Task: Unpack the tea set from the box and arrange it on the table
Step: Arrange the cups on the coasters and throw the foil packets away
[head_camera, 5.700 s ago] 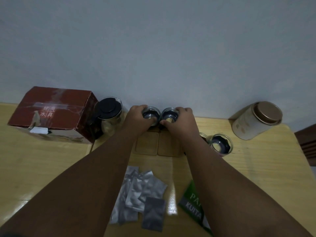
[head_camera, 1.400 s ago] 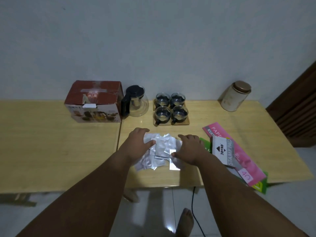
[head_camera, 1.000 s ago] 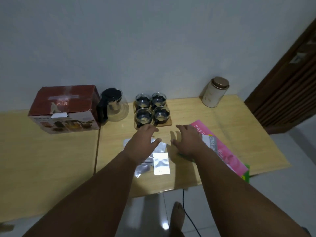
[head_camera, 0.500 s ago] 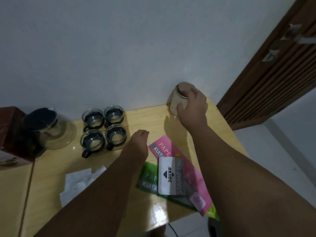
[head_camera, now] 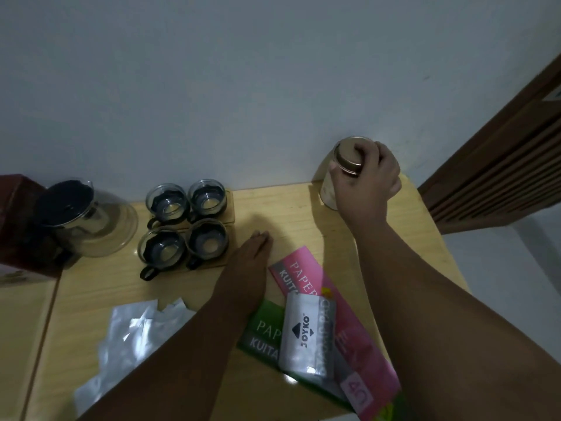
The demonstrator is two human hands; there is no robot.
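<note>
Under your right hand, at the far corner of the table beside the wall, stands the tea canister. Your fingers curl over its metal lid from above, a grip suited to lifting or sliding the canister upright. Your left hand lies flat on the table, fingers straight and together, holding nothing; it appears to serve as a brace while you reach. Just left of that hand, four glass cups sit in a two-by-two block on wooden coasters, which keeps them grouped as a set. Farther left stands the glass teapot with its dark lid, close beside the red box at the frame edge. Nearer to you, foil sachets lie left of your left forearm. Between your forearms a pink pad, a green pad and a grey stamp-pad packet overlap. Judged from this layout, unpacking is nearly complete; the canister stands well apart from the set and likely needs bringing toward it.
</note>
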